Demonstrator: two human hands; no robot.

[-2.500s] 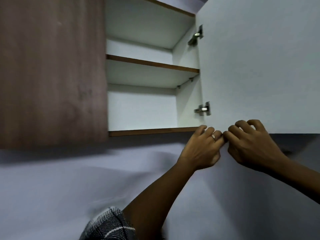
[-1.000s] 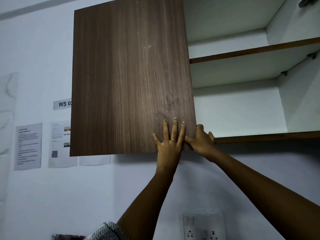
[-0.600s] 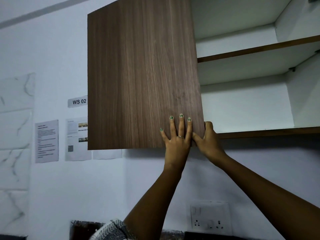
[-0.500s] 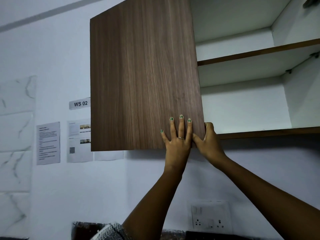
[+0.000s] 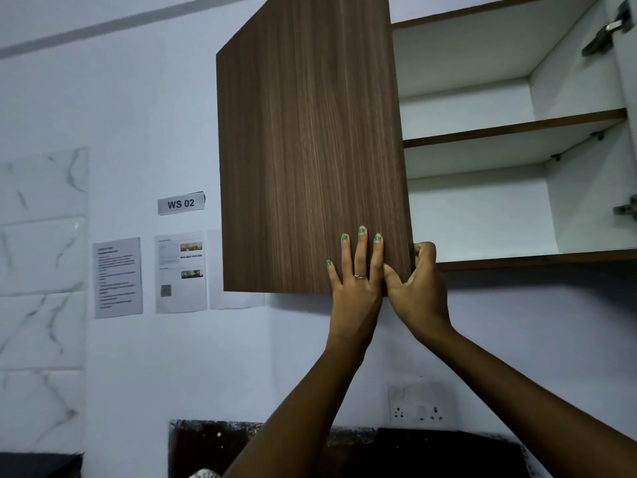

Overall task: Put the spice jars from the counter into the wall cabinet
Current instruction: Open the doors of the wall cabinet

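My left hand (image 5: pixel 355 281) lay flat and open on the wall cabinet's left door (image 5: pixel 310 150); my right hand (image 5: pixel 418 281) hooked fingers around its near edge. I judged a slow, even swing best. No spice jars showed. Right, bare white shelves (image 5: pixel 510 127); below, pale wall, a socket (image 5: pixel 418 407).

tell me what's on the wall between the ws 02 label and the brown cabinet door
Nothing: the head view shows only a narrow strip of bare white wall between the white WS 02 label and the brown wood-grain cabinet door.
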